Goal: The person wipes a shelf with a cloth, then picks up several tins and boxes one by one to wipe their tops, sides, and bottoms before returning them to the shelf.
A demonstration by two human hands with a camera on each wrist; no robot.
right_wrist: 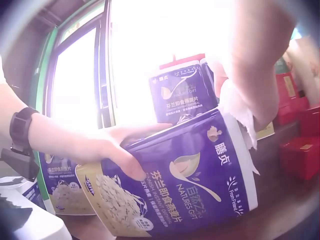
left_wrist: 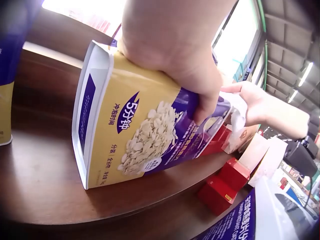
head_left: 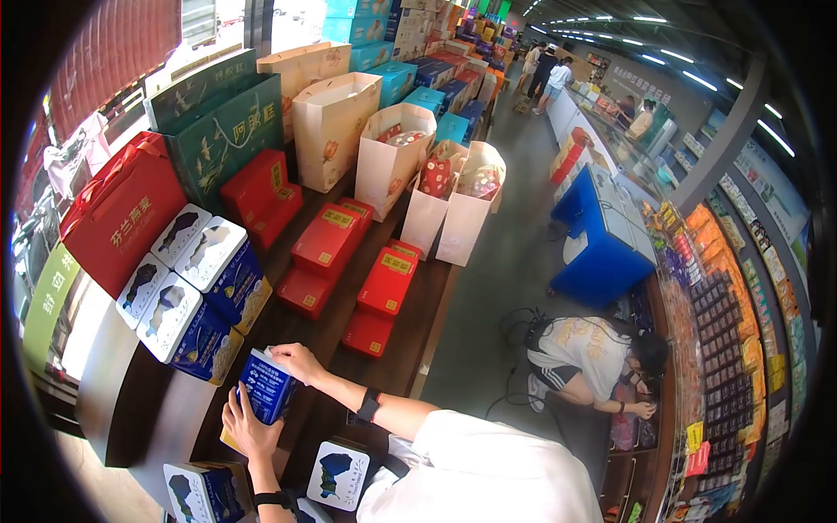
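Note:
A blue-and-yellow oatmeal tin (head_left: 267,383) is tilted over the dark wooden shelf. My left hand (head_left: 253,427) grips its sides, thumb on one face, as the left wrist view shows; the tin's bottom rim faces that camera. At the white-topped end, my right hand (head_left: 296,362) holds a crumpled white tissue (left_wrist: 239,111) against the tin. The right wrist view shows the tissue (right_wrist: 239,100) bunched under my right fingers, its torn-looking edge hanging over the white end. Part of the tin is hidden behind my left hand.
Stacked matching tins (head_left: 187,288) stand ahead, beside a red gift bag (head_left: 126,218). Red boxes (head_left: 327,244) and pale paper bags (head_left: 397,157) line the shelf. More tins (head_left: 340,475) are close to my body. A person (head_left: 580,357) crouches at the right-hand shelves.

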